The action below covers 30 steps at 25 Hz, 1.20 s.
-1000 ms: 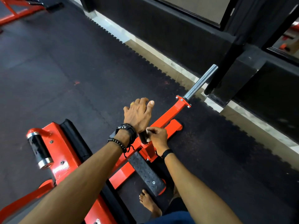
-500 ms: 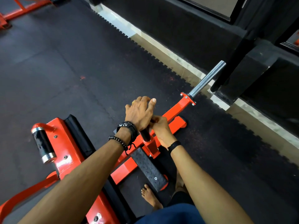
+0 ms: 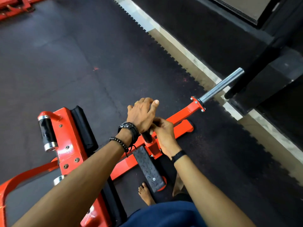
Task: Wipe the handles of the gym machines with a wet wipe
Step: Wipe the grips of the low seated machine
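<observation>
Hands together on the black handle (image 3: 146, 136): your left hand (image 3: 141, 114) clasps its top, right hand (image 3: 164, 136) wraps beside it (wipe hidden); next, rub downward.

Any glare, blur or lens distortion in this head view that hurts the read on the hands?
Head view: wide-angle bending curves the pale floor strip; window light glares on the glossy orange steel frame and the chrome weight peg; edges are soft; the left hand covers the black handle grip, the right hand beside it, and no wipe is discernible.
</observation>
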Each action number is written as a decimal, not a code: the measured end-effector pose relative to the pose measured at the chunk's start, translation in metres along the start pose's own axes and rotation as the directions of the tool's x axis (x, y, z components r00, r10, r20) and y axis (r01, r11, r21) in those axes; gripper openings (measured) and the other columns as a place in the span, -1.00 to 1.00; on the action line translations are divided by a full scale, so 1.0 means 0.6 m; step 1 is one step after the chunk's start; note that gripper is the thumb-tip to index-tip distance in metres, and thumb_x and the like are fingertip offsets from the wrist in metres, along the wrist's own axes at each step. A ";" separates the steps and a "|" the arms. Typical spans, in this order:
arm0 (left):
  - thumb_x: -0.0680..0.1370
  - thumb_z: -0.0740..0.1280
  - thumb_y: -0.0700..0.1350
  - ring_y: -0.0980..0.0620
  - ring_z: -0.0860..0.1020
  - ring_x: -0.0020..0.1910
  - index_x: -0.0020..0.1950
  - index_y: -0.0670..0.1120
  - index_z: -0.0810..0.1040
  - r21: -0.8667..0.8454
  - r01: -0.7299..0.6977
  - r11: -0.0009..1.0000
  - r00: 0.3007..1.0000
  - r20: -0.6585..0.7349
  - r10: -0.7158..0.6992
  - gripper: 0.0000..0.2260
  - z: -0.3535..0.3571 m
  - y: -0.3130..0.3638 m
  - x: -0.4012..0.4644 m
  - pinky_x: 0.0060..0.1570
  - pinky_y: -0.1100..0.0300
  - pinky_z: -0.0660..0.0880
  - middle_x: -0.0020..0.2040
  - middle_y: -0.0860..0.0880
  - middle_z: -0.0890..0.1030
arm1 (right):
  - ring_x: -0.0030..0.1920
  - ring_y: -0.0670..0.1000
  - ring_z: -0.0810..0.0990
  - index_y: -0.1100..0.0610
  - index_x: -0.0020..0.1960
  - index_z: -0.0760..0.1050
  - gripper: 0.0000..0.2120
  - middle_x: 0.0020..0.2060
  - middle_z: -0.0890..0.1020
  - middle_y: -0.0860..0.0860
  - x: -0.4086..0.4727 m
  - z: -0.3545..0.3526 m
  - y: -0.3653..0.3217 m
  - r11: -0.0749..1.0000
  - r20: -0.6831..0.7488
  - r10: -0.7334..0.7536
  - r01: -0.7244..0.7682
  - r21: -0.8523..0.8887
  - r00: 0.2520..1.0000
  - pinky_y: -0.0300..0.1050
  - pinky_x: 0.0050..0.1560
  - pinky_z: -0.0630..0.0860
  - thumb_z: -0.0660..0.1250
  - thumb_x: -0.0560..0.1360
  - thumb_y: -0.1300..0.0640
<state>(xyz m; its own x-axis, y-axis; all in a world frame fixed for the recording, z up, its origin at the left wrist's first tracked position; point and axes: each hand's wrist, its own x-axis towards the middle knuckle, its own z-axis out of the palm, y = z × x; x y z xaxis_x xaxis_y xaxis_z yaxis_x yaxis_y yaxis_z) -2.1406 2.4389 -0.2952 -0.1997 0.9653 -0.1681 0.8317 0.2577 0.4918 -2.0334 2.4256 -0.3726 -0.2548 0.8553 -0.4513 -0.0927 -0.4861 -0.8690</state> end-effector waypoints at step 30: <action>0.64 -0.06 0.15 -0.17 0.56 -0.01 -0.06 -0.03 0.51 0.080 -0.275 0.958 0.915 -0.283 0.286 -0.57 0.012 0.000 -0.067 0.13 -0.10 0.30 -0.15 0.01 0.57 | -0.13 0.05 0.70 0.34 0.09 0.53 -0.77 -0.09 0.70 0.19 -0.167 -0.065 0.014 0.749 -0.019 0.129 -0.085 0.657 0.991 -0.19 -0.13 0.63 0.17 0.54 0.48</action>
<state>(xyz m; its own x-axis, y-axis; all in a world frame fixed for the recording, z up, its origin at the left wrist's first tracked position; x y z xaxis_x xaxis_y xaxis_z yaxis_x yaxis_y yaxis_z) -2.1288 2.4000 -0.2948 -0.0915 0.9691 0.2289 0.8934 -0.0216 0.4488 -1.9711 2.3427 -0.3424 -0.2466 0.7886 -0.5633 -0.6804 -0.5548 -0.4788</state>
